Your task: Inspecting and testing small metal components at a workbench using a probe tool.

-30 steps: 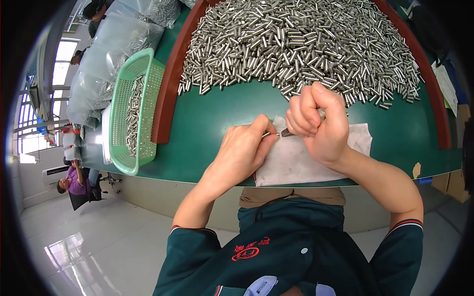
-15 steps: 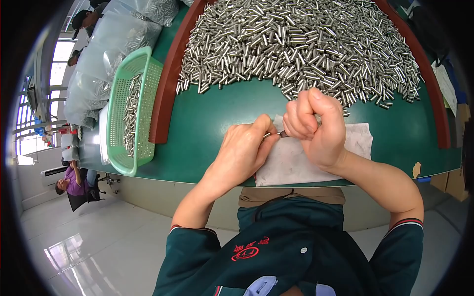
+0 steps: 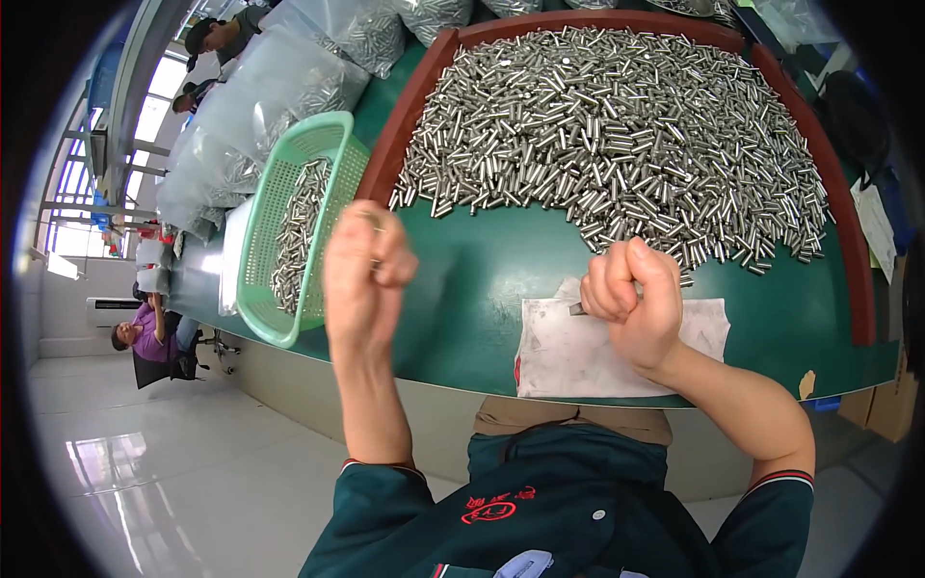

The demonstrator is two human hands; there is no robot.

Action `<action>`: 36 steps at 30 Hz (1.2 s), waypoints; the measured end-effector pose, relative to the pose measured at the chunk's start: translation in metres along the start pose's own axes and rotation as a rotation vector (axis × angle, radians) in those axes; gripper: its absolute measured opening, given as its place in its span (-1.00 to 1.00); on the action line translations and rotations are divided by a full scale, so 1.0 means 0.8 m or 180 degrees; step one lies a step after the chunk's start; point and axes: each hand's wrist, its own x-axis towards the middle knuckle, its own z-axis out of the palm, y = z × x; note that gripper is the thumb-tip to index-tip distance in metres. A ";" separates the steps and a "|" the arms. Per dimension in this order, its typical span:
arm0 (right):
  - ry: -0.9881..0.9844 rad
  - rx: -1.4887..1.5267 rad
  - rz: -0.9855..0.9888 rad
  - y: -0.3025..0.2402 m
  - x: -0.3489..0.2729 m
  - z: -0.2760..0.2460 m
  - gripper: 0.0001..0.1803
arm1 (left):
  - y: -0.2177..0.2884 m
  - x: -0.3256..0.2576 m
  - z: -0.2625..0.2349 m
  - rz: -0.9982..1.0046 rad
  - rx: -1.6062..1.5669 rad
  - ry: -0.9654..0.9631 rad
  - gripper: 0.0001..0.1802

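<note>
A: Looked nearest first?

B: Did — made out a soiled white cloth (image 3: 568, 361) on the green tabletop (image 3: 458, 328), and above it the right hand (image 3: 636, 299), clenched around a tool (image 3: 576, 309) with a flat grey tip, mostly hidden in the fist.

A: And the left hand (image 3: 366, 265)?

B: Found it raised just beside the green basket (image 3: 350, 178), fingers curled and blurred; could not tell whether closed on anything small.

A: Judged what best for good handling?

B: Would have kept the knuckles clear of the basket wall, pinched any small piece lightly, and held the grey tip low over the cloth — pointed away from the other hand.

A: Thought what of the surface?

B: Judged it smooth and faintly glossy, so probably apt to let round pieces roll; trusted the cloth more.

A: Located the metal pins (image 3: 617, 144) where?

B: Saw some in the basket, far more heaped on the tabletop beyond the hands, bounded at the back and both sides by red-brown edging (image 3: 414, 116).

A: And farther off?

B: Spotted bulging clear bags (image 3: 260, 106) along the left, then a shiny pale floor (image 3: 241, 433), a seated person in purple (image 3: 151, 332) and bright windows (image 3: 166, 82).
</note>
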 end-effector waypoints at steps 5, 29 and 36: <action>-0.0111 -0.0002 -0.0047 -0.002 0.002 0.012 -0.56 | 0.077 0.045 -0.080 0.2880 0.4552 0.1832 -0.89; -0.0011 0.0106 0.0042 -0.003 0.004 0.007 -0.57 | -0.087 0.043 0.035 0.2276 0.4514 -0.0833 -0.86; 0.0022 0.0147 0.0085 -0.002 0.005 0.006 -0.57 | -0.091 0.042 0.047 0.2143 0.4615 -0.0773 -0.72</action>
